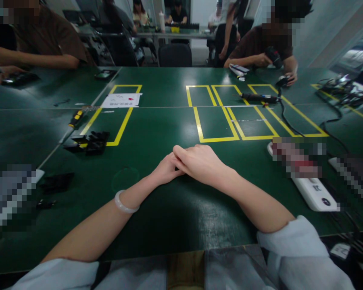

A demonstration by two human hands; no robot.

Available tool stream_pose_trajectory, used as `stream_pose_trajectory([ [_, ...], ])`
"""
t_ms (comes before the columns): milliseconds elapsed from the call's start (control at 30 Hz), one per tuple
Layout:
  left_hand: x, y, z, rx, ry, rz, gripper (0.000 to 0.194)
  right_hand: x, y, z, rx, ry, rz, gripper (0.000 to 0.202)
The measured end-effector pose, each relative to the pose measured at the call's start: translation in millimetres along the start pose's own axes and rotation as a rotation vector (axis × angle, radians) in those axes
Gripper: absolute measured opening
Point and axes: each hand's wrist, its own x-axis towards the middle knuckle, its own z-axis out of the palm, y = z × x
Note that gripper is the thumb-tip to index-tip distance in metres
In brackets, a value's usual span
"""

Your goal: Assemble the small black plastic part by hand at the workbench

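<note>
My left hand and my right hand are clasped together above the green table, near its front middle. The right hand lies over the fingers of the left, which are mostly hidden. Apart from each other, no object shows in the hands. A pale bangle circles my left wrist. Beyond the hands, yellow tape rectangles mark the tabletop. Black plastic parts lie to the left of the hands, and a white device lies to the right.
A yellow and black screwdriver and a paper sheet lie at the left. A black corded tool and tangled cables are at the right. Across the table, a person holds a dark tool; another person sits at the far left.
</note>
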Motion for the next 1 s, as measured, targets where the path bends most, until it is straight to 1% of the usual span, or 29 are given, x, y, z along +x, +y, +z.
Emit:
stream_pose_trajectory([
  [100, 0.0, -0.9, -0.4, 0.015, -0.026, 0.001, 0.026, 1.1, 1.2, 0.9, -0.014, -0.021, 0.019, 0.020],
  [167, 0.6, -2.0, -0.7, 0.031, -0.041, 0.020, 0.030, 1.6, 2.0, 0.6, -0.005, -0.033, 0.034, 0.018],
  [233, 1.2, -2.8, -0.9, 0.040, -0.042, 0.037, 0.036, 1.6, 2.3, 0.0, 0.021, -0.028, 0.036, 0.019],
  [333, 1.5, -2.8, -0.6, 0.030, -0.029, 0.038, 0.038, 0.6, 1.8, -1.2, 0.060, -0.011, 0.028, 0.019],
  [433, 1.1, -1.5, 0.0, 0.003, 0.000, 0.014, 0.035, -0.4, 0.6, -1.7, 0.053, -0.014, 0.022, 0.023],
  [500, 0.8, -0.7, 0.1, -0.001, -0.005, -0.008, 0.032, -0.5, 0.3, -1.4, 0.029, -0.020, 0.015, 0.028],
  [600, 0.7, -0.2, -0.4, 0.019, -0.033, -0.025, 0.031, 0.2, 0.7, -0.4, 0.000, -0.021, 0.016, 0.022],
  [800, 0.9, -1.8, -1.2, 0.055, -0.039, 0.012, 0.042, -0.3, 1.0, -0.7, 0.044, -0.004, 0.024, 0.020],
  [900, 0.8, -2.6, -0.4, 0.041, -0.028, 0.025, 0.040, -1.5, 0.2, -2.8, 0.073, 0.003, 0.024, 0.020],
  [1000, 0.5, -3.9, 0.7, 0.023, -0.021, 0.015, 0.035, -1.9, -0.2, -4.3, 0.066, -0.007, 0.035, 0.024],
])
